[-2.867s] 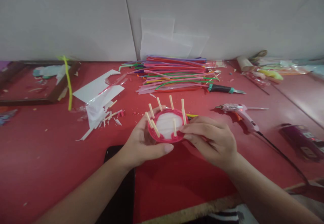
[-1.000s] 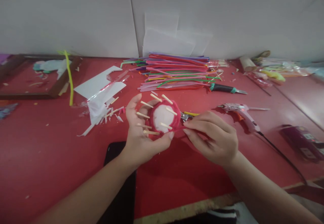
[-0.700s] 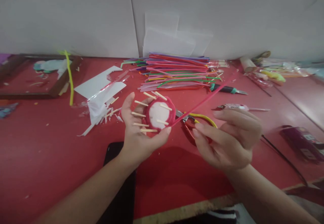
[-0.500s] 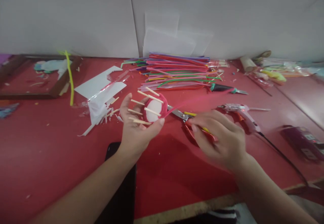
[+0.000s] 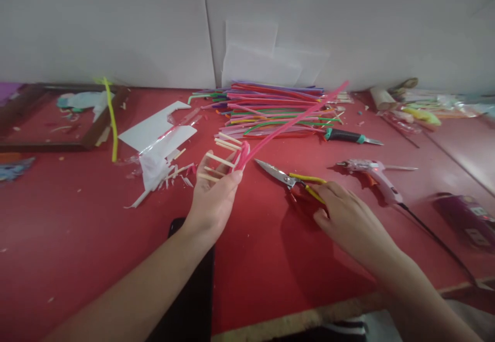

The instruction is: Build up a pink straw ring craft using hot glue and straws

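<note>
My left hand [image 5: 214, 196] holds up a small round disc rimmed in pink pipe cleaner [image 5: 242, 155], now seen edge-on, with several short wooden sticks [image 5: 220, 160] pointing left from it. A long pink pipe cleaner tail [image 5: 296, 119] runs from the disc up and to the right. My right hand [image 5: 350, 221] lies on the red table [image 5: 96, 239] with its fingers curled on the yellow and red handles of the scissors [image 5: 288, 178], whose blades point left.
A pile of coloured pipe cleaners [image 5: 270, 112] lies at the back. A craft knife [image 5: 350, 136], a pink glue gun [image 5: 373, 173] with its cord, white paper scraps [image 5: 157, 141], a wooden frame [image 5: 58, 120] and a black phone [image 5: 193, 290] surround my hands.
My left hand turned the disc from face-up to edge-on. My right hand let go of the pink tail and dropped onto the scissors' handles.
</note>
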`<state>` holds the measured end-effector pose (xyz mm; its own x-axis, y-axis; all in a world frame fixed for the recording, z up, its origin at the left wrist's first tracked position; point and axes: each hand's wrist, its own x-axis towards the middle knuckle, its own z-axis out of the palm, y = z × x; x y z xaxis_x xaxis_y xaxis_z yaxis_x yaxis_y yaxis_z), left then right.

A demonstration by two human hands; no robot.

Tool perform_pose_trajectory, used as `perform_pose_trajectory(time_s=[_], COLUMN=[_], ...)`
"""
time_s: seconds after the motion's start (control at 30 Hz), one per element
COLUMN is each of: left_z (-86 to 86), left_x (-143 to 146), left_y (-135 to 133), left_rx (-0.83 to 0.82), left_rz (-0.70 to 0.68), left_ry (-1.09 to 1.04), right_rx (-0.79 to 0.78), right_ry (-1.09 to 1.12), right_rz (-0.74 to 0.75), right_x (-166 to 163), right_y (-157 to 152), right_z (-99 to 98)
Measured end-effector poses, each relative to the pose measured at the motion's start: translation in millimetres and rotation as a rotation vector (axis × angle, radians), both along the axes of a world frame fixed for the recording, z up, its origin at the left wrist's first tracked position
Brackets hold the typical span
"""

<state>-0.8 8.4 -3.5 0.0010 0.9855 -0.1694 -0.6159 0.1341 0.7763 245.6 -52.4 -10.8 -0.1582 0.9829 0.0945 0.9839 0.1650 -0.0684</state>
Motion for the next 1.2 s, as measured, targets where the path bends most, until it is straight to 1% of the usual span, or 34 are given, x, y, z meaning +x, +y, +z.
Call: perform_pose_trajectory(time_s=[0.1, 0.17, 0.23, 0.33, 0.4, 0.47, 0.57, 0.63, 0.93, 1.2], left_z=[0.2, 1.3, 3.2, 6.5, 7.8, 7.8, 5.4, 3.5, 1.6, -8.2], left_x=[-1, -1, 0, 4, 7, 8, 9, 8, 7, 4], left_y=[2, 3, 4, 4, 2, 1, -2, -3, -2, -4], left_rx=[-0.064, -0.111, -0.126, -0.124, -0.114, -0.089, -0.033, -0.005, -0.014, 0.060], left_rz=[0.019, 0.043, 0.075, 0.162, 0.203, 0.204, 0.164, 0.146, 0.129, 0.085], left_ry=[-0.041, -0.062, -0.070, -0.051, -0.029, -0.001, 0.046, 0.067, 0.083, 0.123], right_rx=[-0.064, -0.029, 0.076, 0.282, 0.365, 0.359, 0.305, 0.298, 0.312, 0.301], right_ry=[0.012, 0.058, 0.143, 0.287, 0.333, 0.342, 0.355, 0.366, 0.375, 0.397], right_rz=[-0.051, -0.087, -0.093, -0.053, -0.018, 0.007, 0.024, 0.021, 0.029, 0.074], right_x=[1, 1, 0, -3, -5, -9, -14, -18, -26, -25], right_y=[7, 9, 7, -1, -7, -11, -16, -18, -16, -15], right_z=[4.9, 5.3, 3.8, 2.6, 3.8, 5.8, 7.8, 8.2, 10.5, 8.1])
